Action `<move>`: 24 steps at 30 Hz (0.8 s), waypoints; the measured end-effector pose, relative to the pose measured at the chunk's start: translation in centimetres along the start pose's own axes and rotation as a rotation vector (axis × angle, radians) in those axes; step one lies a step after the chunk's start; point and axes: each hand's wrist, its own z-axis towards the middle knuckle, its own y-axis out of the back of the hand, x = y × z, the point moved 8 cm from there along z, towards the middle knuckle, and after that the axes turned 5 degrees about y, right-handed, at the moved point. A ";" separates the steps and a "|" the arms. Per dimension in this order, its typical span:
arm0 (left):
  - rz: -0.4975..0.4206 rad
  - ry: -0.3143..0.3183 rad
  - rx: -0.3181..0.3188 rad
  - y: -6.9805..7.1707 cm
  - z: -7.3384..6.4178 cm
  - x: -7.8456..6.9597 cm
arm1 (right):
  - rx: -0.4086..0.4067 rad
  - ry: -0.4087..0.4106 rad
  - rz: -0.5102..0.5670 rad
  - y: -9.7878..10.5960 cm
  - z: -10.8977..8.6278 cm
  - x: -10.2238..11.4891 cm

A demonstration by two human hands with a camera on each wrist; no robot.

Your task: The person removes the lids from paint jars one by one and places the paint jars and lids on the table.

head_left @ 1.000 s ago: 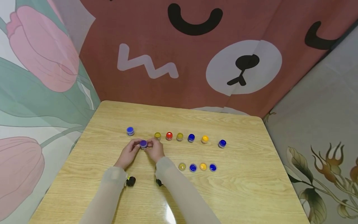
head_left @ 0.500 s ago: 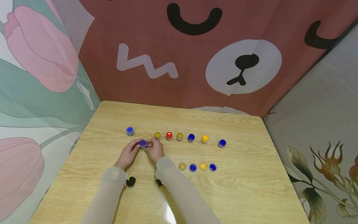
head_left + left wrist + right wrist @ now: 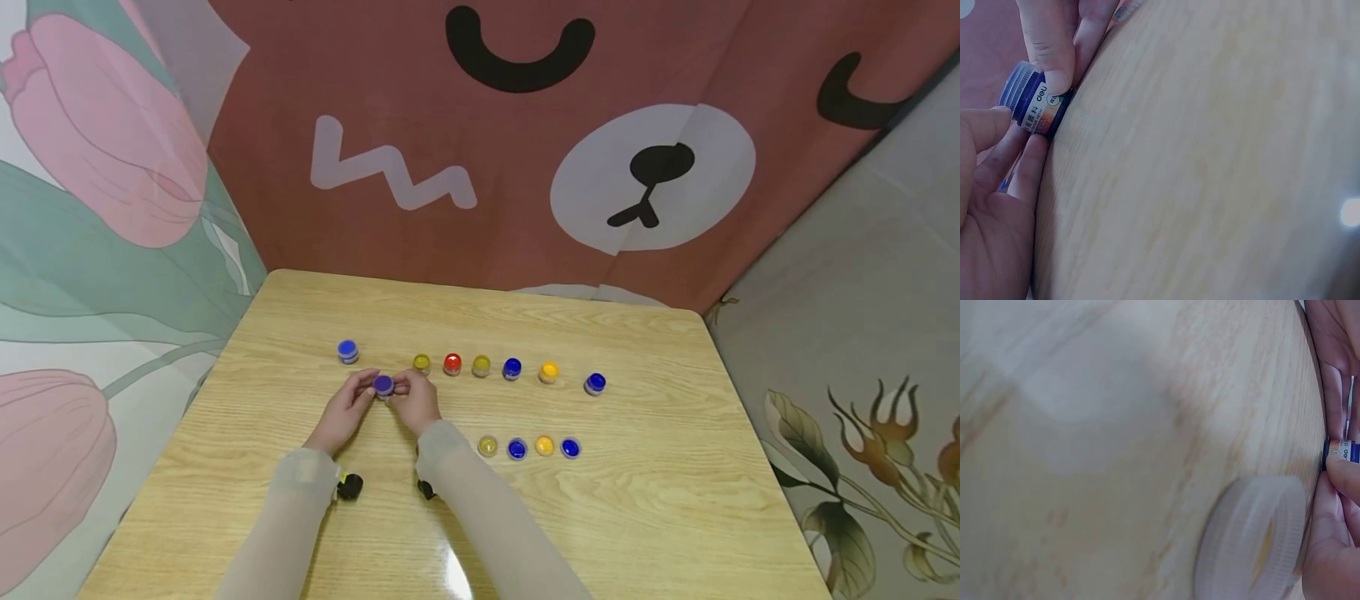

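Note:
A small paint jar (image 3: 383, 385) with a purple-blue top is held between both hands left of the table's middle. In the left wrist view the jar (image 3: 1036, 100) lies tilted, its "deli" label facing the camera and a clear ribbed lid on it. My left hand (image 3: 345, 410) holds it from the left, thumb at the lid's edge and fingers beneath the jar. From the right, my right hand (image 3: 417, 405) pinches the jar's body, its thumb (image 3: 1057, 80) on the label. In the right wrist view the jar (image 3: 1342, 451) shows only partly.
Behind the hands stands a row of paint jars: yellow-green (image 3: 422, 363), red (image 3: 452, 364), blue (image 3: 512, 369), orange-yellow (image 3: 549, 372) and others. A lighter blue jar (image 3: 348, 352) stands at left. Several round lids (image 3: 517, 449) lie right of the right forearm. Curtains surround the table (image 3: 660, 500).

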 end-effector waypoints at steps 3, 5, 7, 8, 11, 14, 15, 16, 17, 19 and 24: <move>0.025 -0.017 -0.001 0.0 -0.1 -0.2 | 0.006 -0.053 0.005 0.0 -0.1 0.1; 0.027 -0.022 0.000 0.0 -0.1 -0.2 | 0.004 -0.067 -0.002 0.0 -0.1 0.1; 0.013 -0.023 -0.002 0.0 0.0 -0.1 | 0.001 -0.069 -0.010 0.0 -0.1 0.1; 0.007 -0.023 -0.003 0.0 0.0 -0.1 | 0.000 -0.068 -0.014 0.0 0.0 0.1; 0.002 -0.022 -0.011 0.1 0.0 0.0 | -0.001 -0.071 -0.020 0.0 -0.1 0.1; -0.011 -0.012 -0.017 0.2 -0.1 0.1 | -0.002 -0.065 -0.024 0.0 -0.2 0.2; -0.018 -0.010 -0.017 0.2 -0.1 0.1 | -0.001 -0.066 -0.022 0.1 -0.2 0.3; -0.030 -0.009 -0.017 0.1 -0.1 0.1 | -0.001 -0.066 -0.020 0.1 -0.2 0.3; -0.036 -0.007 -0.014 0.1 -0.1 0.2 | 0.000 -0.066 -0.020 0.1 -0.2 0.3; -0.051 -0.012 -0.009 0.1 -0.1 0.2 | 0.003 -0.065 -0.018 0.1 -0.2 0.3; -0.015 -0.022 -0.001 0.0 0.1 0.1 | 0.006 -0.073 -0.016 0.0 -0.1 0.1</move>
